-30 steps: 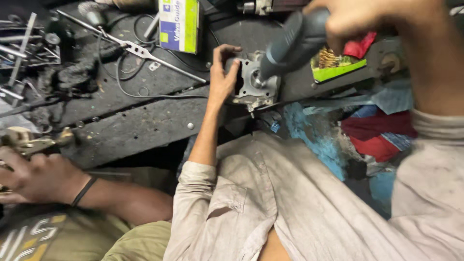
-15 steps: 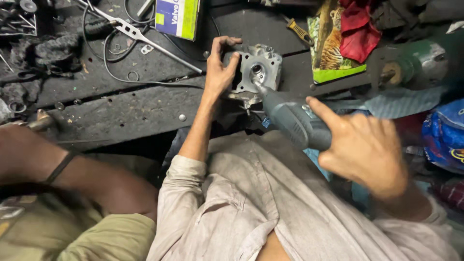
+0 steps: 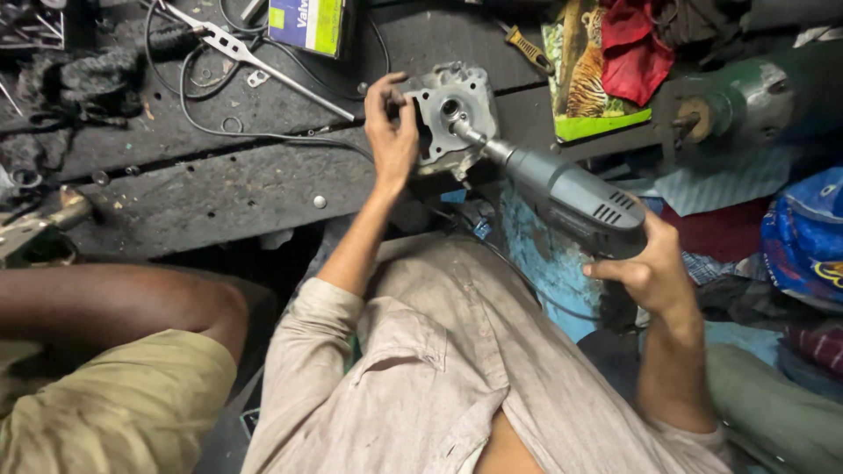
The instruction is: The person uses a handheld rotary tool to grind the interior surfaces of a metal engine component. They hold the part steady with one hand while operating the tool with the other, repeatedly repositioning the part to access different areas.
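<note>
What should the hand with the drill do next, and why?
Probably press the drill gently straight in. Its tip already sits at the round hole of the metal part, the left hand steadies that part, and the right hand holds the handle.

Dull cast-metal housing [image 3: 455, 110], matt-plastic drill [image 3: 571, 195]

Grey metal engine casting [image 3: 452, 110] upright on bench, grey drill [image 3: 571, 197] bit in its bore
</note>
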